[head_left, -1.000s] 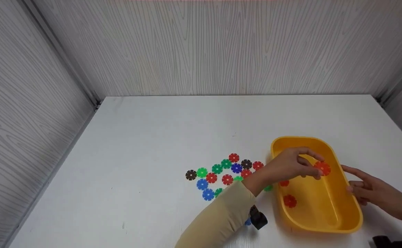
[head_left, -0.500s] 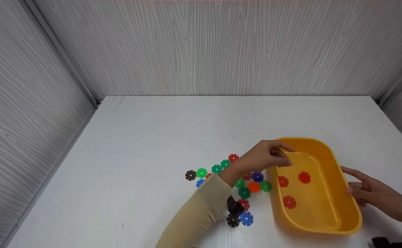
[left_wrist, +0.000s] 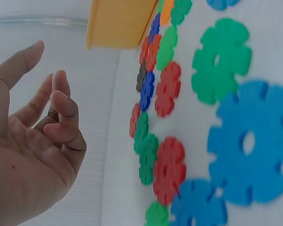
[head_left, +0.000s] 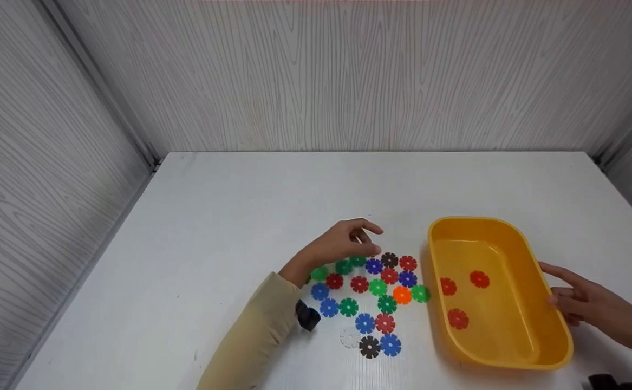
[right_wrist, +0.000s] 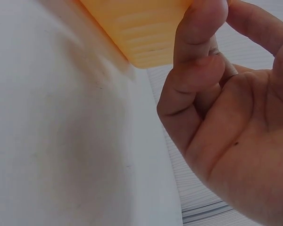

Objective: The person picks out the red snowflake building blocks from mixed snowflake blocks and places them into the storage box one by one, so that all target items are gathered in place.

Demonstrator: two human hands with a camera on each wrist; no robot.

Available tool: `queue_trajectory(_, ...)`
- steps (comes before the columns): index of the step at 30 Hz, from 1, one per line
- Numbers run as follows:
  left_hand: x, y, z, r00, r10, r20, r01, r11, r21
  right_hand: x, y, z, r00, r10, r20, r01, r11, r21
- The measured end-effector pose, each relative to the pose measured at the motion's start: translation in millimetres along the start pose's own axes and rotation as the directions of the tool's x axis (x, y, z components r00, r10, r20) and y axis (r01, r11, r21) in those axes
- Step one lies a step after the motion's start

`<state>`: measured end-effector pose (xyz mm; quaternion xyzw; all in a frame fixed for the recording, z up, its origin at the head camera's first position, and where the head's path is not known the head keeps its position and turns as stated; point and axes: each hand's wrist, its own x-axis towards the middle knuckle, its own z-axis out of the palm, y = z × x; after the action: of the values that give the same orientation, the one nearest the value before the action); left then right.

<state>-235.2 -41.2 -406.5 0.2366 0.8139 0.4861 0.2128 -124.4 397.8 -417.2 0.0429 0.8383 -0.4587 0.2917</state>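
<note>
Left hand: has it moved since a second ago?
Yes. The left hand has left the yellow tub and gone left, now empty above the snowflake discs.

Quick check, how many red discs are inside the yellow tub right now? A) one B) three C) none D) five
B: the head view shows three red discs lying on the floor of the yellow tub, two toward its far half and one nearer the middle; the other discs lie on the table to its left.
</note>
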Motion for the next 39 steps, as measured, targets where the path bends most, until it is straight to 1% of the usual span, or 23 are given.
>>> queue_trajectory(5,-10.2,-13.8,-18.3,1.0,-0.013,-0.004,0.013,0.998,0.061,0,0,0,1.0,0.009,0.002,-0.009,1.0,0.002)
queue_trajectory(7,-14.7,-18.4,-23.3,1.0,-0.027,0.0,0.027,0.994,0.103,0,0,0,1.0,0.017,-0.004,-0.017,1.0,0.007)
queue_trajectory(11,-22.9,-25.3,-29.9,0.998,-0.067,0.021,0.062,0.982,0.179,-1,2,0,1.0,-0.003,-0.008,0.003,1.0,0.009)
queue_trajectory(14,-28.9,-27.8,-33.5,0.994,-0.104,0.023,0.096,0.967,0.235,-1,3,-1,1.0,-0.018,-0.005,0.018,1.0,0.008)
queue_trajectory(17,-34.2,-28.9,-35.5,0.989,-0.145,0.012,0.136,0.95,0.28,0,2,-1,1.0,-0.003,-0.007,0.003,1.0,0.013)
queue_trajectory(22,-41.0,-31.1,-34.3,0.976,-0.217,0.006,0.201,0.913,0.354,1,2,0,1.0,0.016,-0.015,-0.016,1.0,0.011)
queue_trajectory(26,-43.9,-30.6,-29.8,0.974,-0.227,0.017,0.197,0.88,0.432,1,1,0,1.0,0.014,-0.012,-0.014,1.0,0.004)
queue_trajectory(33,-46.1,-31.1,-19.4,0.982,-0.187,0.022,0.145,0.826,0.544,1,0,1,1.0,0.018,-0.012,-0.018,1.0,0.001)
queue_trajectory(36,-46.5,-32.0,-16.6,0.984,-0.175,0.023,0.13,0.81,0.572,1,0,0,1.0,0.011,-0.012,-0.011,1.0,0.004)
queue_trajectory(39,-45.0,-33.1,-14.7,0.984,-0.177,0.022,0.132,0.806,0.577,0,2,-1,1.0,-0.029,0.004,0.029,0.999,0.02)
